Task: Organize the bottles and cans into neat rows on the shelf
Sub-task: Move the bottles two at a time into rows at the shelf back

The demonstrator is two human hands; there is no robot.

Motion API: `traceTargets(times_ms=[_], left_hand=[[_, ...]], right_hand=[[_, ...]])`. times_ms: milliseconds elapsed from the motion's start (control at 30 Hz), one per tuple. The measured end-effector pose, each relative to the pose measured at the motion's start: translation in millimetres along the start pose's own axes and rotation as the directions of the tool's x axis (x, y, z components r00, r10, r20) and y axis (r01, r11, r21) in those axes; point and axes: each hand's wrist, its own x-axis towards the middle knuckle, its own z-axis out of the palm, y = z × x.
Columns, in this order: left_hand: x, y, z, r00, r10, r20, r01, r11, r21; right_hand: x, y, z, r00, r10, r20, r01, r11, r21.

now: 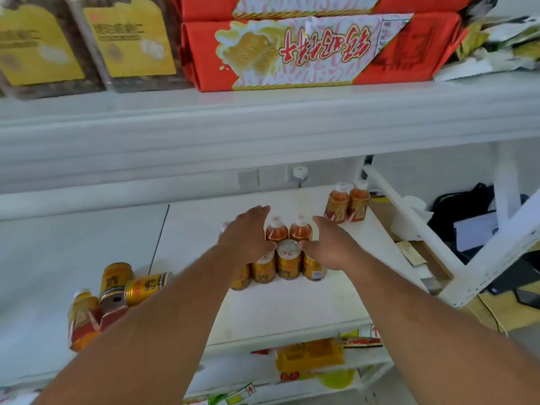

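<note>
On the white shelf [292, 305] a row of gold cans [288, 260] stands in front of two orange tea bottles [287, 230]. My left hand [248, 235] lies flat against the left end of that group, fingers spread, partly hiding a can and a bottle. My right hand [328, 244] presses flat on the right end. Neither hand grips anything. Two more tea bottles [347, 204] stand at the back right. At the left, a gold can [115, 277] stands upright, another can [147, 287] lies on its side, and a bottle [83, 320] leans there.
The upper shelf [263, 124] overhangs close above and carries red biscuit boxes [306, 51] and yellow-labelled packs [128, 42]. A white diagonal brace [409, 229] borders the shelf's right side. Snack packets [309, 353] sit on the shelf below.
</note>
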Motion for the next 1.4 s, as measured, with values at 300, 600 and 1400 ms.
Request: traceTargets(times_ms=[300,600,1400], left_hand=[[52,-3,18,0.998,-0.035,0.054,0.029,0.994,0.107],[85,-6,23,0.942,-0.004,0.335,-0.07,0.975,0.209],[56,5,-28,0.995,-0.075,0.058,0.087,0.965,-0.246]], right_hand=[[51,16,-3,0.986,0.004,0.165,-0.02,0.995,0.096],[82,15,4,0.965,-0.092,0.246,0.08,0.995,0.056],[75,17,-31,0.99,-0.078,-0.122,0.113,0.942,0.317]])
